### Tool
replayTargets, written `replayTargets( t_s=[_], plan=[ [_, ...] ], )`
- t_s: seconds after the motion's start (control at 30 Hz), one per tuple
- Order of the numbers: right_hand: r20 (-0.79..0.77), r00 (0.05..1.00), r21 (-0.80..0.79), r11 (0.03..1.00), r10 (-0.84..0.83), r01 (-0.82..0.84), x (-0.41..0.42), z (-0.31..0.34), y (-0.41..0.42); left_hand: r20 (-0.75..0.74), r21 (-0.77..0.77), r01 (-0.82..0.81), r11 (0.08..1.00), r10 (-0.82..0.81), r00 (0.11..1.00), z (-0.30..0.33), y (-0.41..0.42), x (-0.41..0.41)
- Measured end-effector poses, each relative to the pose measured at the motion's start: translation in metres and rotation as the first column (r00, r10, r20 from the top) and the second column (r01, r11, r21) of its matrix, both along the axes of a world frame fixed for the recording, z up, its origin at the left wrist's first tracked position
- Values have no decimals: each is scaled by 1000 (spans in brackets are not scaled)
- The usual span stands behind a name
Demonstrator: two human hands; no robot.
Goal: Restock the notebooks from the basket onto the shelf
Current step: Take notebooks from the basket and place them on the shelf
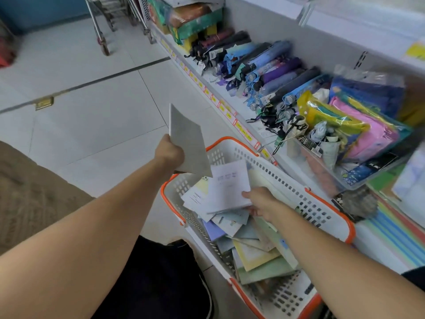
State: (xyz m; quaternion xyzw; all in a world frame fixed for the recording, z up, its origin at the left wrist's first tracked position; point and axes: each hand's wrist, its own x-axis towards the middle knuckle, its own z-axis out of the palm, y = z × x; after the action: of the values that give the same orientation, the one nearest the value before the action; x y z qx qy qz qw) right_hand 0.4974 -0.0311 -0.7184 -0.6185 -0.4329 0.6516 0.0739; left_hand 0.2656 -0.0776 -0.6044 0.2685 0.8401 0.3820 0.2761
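Notebooks (253, 245) lie heaped in the white, orange-rimmed basket (322, 210) beside the low shelf (271, 134). We see our left hand (169, 153) grasping a grey notebook (187, 143) aloft, our right hand (261, 200) pinching a white notebook (227, 186) above the heap.

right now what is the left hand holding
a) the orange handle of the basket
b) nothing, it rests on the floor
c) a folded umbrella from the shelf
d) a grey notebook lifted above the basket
d: the left hand grips a grey notebook by its lower edge, raised over the near end of the basket, while the right hand holds a white notebook inside the basket.
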Motion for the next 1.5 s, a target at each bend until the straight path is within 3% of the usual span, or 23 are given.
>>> replayTargets(
  t_s=[0.07, 0.2, 0.27, 0.3, 0.37, 0.43, 0.5, 0.67, 0.77, 0.83, 0.93, 1.03, 1.17, 1.27, 1.4, 1.5],
  plan=[
    [-109, 994, 9, 1000, -29, 30, 18, 33, 19, -23, -57, -65, 996, 63, 998, -4, -2, -3],
    [-187, 982, 204, 978, 3, 36, 45, 118, 51, -68, -119, -127, 985, 120, 990, -3, -6, -2],
    [-300, 954, 239, 967, -13, 89, 52, 155, 58, 87, -64, -92, 994, 98, 991, 4, -3, 11],
    [-380, 924, 220, 966, -42, 134, 54, 170, 59, 249, -25, -85, 996, 89, 964, 9, -1, 21],
    [-515, 855, 186, 966, -61, 180, 57, 195, 57, 571, 96, -81, 992, 12, 821, 20, 2, 43],
    [-548, 835, 225, 953, -48, 202, 61, 208, 52, 713, 220, -95, 971, -94, 694, 33, 9, 66],
    [-525, 849, 270, 935, -55, 228, 67, 213, 47, 764, 311, -128, 942, -168, 623, 47, 16, 86],
    [-353, 934, 477, 848, -58, 233, 80, 210, 39, 605, 468, 38, 883, -352, 714, 77, 33, 121],
    [-319, 946, 539, 811, -56, 229, 88, 221, 35, 581, 535, 102, 839, -453, 676, 95, 40, 131],
    [-399, 914, 477, 836, -70, 272, 101, 236, 39, 513, 615, 200, 762, -580, 633, 111, 51, 134],
    [-623, 781, 322, 894, -48, 312, 129, 275, 49, 395, 679, 342, 650, -715, 577, 151, 74, 145],
    [-617, 786, 405, 875, 48, 264, 152, 320, 60, 303, 660, 482, 576, -791, 531, 202, 105, 168],
    [-731, 668, 291, 820, -142, 493, 167, 363, 90, 357, 622, 471, 625, -762, 540, 256, 145, 206],
    [-775, 556, 144, 774, -299, 617, 175, 380, 132, 414, 592, 391, 705, -682, 603, 270, 163, 218],
    [-729, 523, 42, 732, -443, 679, 186, 380, 200, 457, 579, 347, 738, -646, 612, 264, 174, 220],
    [-672, 571, 58, 735, -471, 675, 186, 373, 240, 446, 558, 380, 738, -652, 613, 256, 181, 220]
  ],
)
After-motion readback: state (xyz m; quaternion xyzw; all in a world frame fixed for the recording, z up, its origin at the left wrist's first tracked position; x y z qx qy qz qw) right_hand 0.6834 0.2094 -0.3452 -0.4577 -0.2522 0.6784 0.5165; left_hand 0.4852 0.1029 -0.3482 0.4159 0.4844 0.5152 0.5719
